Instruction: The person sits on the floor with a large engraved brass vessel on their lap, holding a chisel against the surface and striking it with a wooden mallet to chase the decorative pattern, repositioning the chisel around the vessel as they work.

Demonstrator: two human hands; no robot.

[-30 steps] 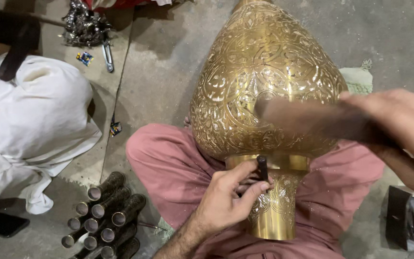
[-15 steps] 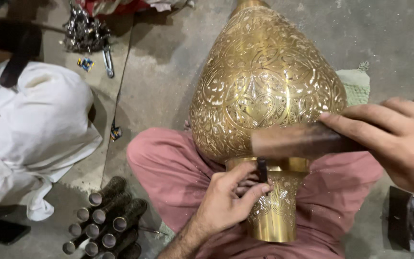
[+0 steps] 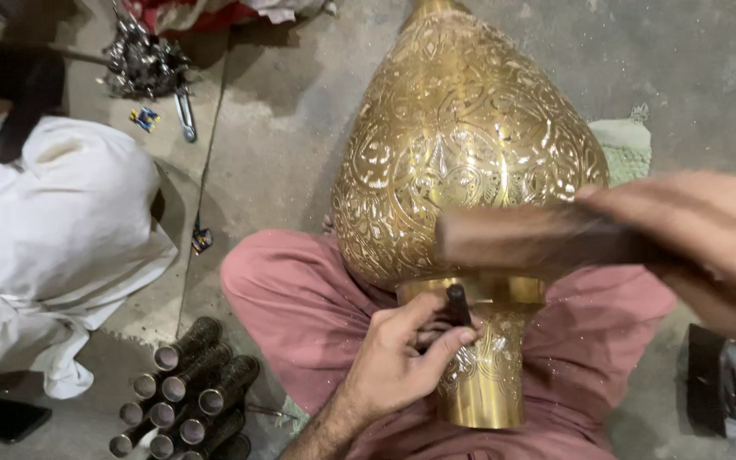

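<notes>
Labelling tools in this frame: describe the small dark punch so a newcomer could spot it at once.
Start at the big engraved brass teardrop vessel lying across the lap in pink trousers. Go down to its plain collar, where the left hand pinches a short dark metal rod upright against the brass. It is thin and black, unlike the blurred brown wooden block in the right hand above.

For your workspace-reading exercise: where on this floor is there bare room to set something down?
Free: concrete floor between the white cloth and the engraved brass vessel, and right of the vessel's top. Crowded: the metal tubes lower left, tools upper left.
</notes>
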